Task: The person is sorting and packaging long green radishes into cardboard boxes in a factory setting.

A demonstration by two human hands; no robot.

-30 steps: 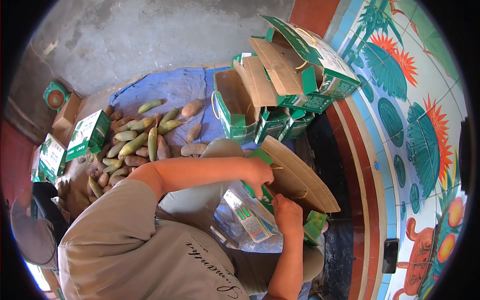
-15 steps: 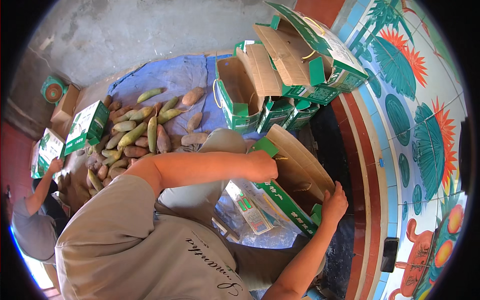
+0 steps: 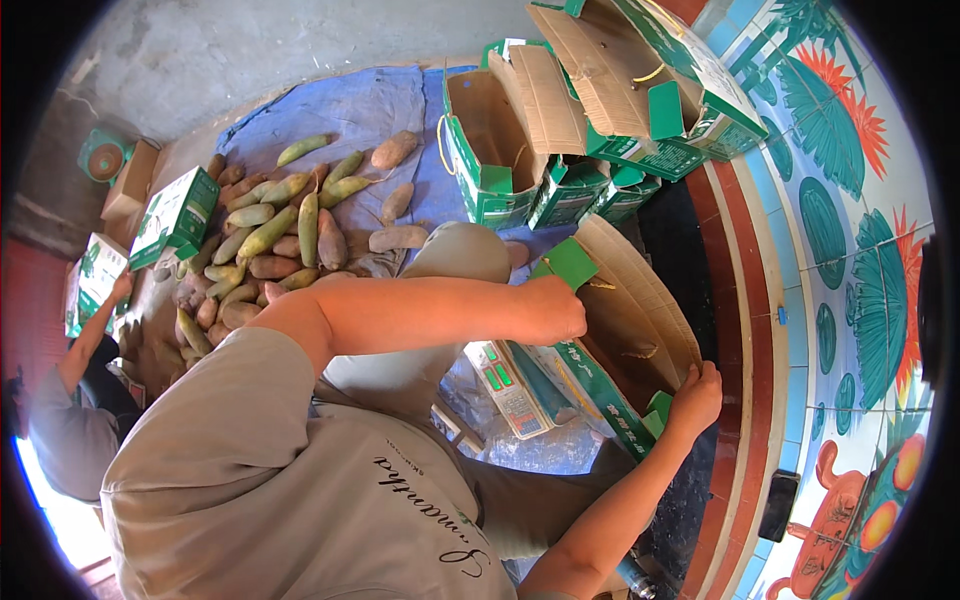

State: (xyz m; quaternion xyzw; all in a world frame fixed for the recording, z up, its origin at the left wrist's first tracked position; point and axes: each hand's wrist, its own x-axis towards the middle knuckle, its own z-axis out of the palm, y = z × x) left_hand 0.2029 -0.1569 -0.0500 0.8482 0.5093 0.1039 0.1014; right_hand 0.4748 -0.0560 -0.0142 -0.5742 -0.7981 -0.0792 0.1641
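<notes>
An open green cardboard box (image 3: pixel 610 330) with a brown inside lies tilted in front of me. My left hand (image 3: pixel 552 310) grips its green near edge by a small flap. My right hand (image 3: pixel 695 388) is closed on the rim of the wide brown flap at the box's right side. Under the box, by my knee, lies a white digital scale (image 3: pixel 508 385) with green buttons. A pile of long green and brown vegetables (image 3: pixel 285 245) lies on a blue sheet (image 3: pixel 370 105) to my left.
Several open green boxes (image 3: pixel 560 130) stand stacked at the back. Two closed green boxes (image 3: pixel 175 212) lie left of the pile, where another person (image 3: pixel 70 400) in grey reaches for one. A painted tiled wall (image 3: pixel 850 250) and red ledge run along the right.
My right hand has left the inside of the box and moved out to the brown flap's rim. The box has swung open wider. My left hand keeps its hold.
</notes>
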